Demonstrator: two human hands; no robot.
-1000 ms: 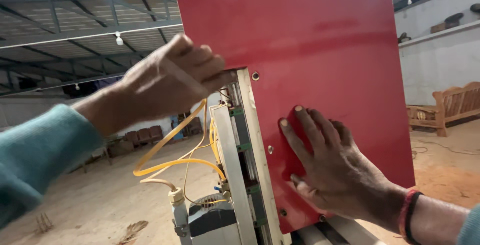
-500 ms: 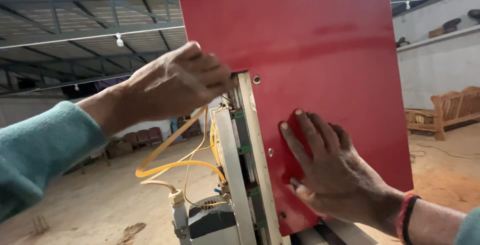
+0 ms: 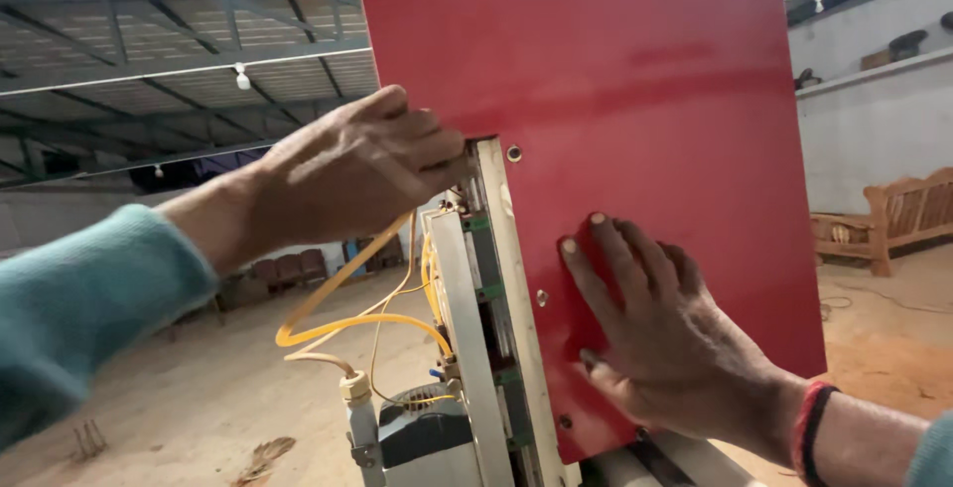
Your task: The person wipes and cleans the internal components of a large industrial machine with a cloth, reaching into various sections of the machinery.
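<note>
Gleaming glossy red panel, upright

The left hand comes in from nine o'clock on a forearm raised about level, its teal knit sleeve ending short of the wrist, so a stretch of bare forearm shows. The back of this hand faces the camera; its fingers curl inward toward three o'clock, knuckles bunched, thumb lying along the top, closed as if pinching something at the tips. The right hand rises from five o'clock, palm pressed flat forward, fingers spread and pointing to eleven o'clock, thumb splayed toward nine. A red and black braided band circles the right wrist.
</note>
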